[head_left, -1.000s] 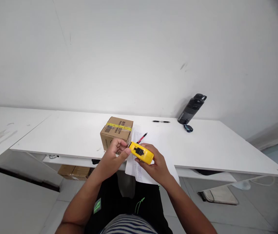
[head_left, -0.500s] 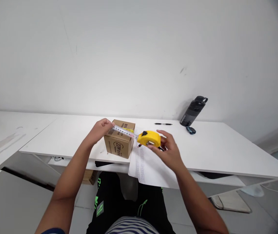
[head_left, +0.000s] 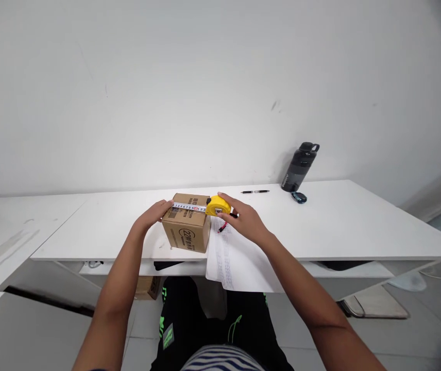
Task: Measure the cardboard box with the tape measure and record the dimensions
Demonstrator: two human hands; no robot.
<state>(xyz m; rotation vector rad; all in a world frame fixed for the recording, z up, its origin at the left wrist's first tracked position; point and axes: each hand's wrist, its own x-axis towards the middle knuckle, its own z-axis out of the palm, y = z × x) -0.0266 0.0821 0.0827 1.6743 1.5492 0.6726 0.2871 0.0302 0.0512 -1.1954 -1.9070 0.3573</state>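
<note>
A small cardboard box (head_left: 187,234) stands near the front edge of the white table (head_left: 321,226). My right hand (head_left: 243,219) grips a yellow tape measure (head_left: 217,205) at the box's top right corner. Its white blade (head_left: 188,206) lies stretched across the top of the box. My left hand (head_left: 154,212) pinches the blade's end against the box's top left edge. A red pen (head_left: 223,225) lies partly hidden under my right hand, on a sheet of paper (head_left: 239,260) that hangs over the table's front edge.
A black pen (head_left: 255,191), a dark water bottle (head_left: 300,166) and a small blue object (head_left: 299,197) sit at the back right near the wall. Another cardboard box (head_left: 147,287) rests under the table. A second white table (head_left: 7,226) adjoins on the left.
My hands moved from in front of the box onto it. The blade was pulled out by my left hand, then laid flat across the box top with the case brought to the right corner.
</note>
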